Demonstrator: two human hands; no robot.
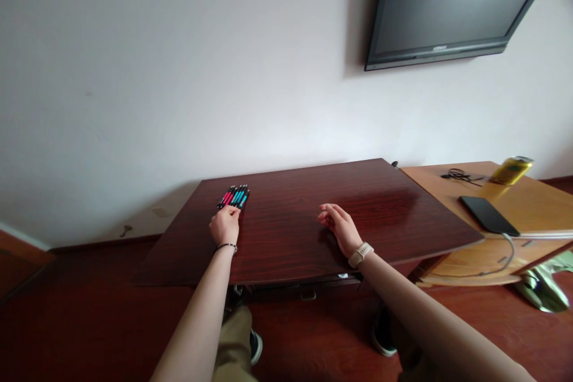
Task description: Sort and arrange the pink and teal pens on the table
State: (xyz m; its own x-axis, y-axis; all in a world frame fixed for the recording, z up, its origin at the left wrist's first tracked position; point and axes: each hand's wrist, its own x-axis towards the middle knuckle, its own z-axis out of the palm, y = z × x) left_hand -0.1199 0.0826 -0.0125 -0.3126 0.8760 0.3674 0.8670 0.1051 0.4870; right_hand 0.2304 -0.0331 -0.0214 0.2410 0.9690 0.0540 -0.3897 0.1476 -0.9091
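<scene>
**Ana:** On the dark wooden table [290, 233], far left, the left hand [225, 225] rests knuckles up, with its fingertips right at the near ends of a row of pens [234, 196]. Can you see a grip?

**Ben:** Not clearly. The fingers curl down and reach the pens, but from behind I cannot tell whether they pinch one or only touch. A thin bracelet [226, 246] sits on that wrist.

**Ana:** And the pens themselves?

**Ben:** Side by side, touching, pink ones on the left of the row and blue ones on the right, all pointing away toward the white wall [179, 71]. They lie near the table's far left corner.

**Ana:** Over to the right hand [338, 227].

**Ben:** It is empty, fingers loosely curled and relaxed, resting on the bare tabletop well apart from the pens. A pale watch [360, 254] wraps the wrist.

**Ana:** Moving outward now.

**Ben:** Just right of the table stands a lighter wooden desk [537, 203]. A black phone [489, 215] lies flat on it with a cable at its near end, a yellow can [511, 170] stands behind it at the far side, and a tangle of black cord [456, 175] lies to the can's left.

**Ana:** Higher up?

**Ben:** A dark screen [452, 3] hangs on the wall, top right. Down near us, the person's shoes show on the reddish floor [89, 322] beneath the table edge.
</scene>
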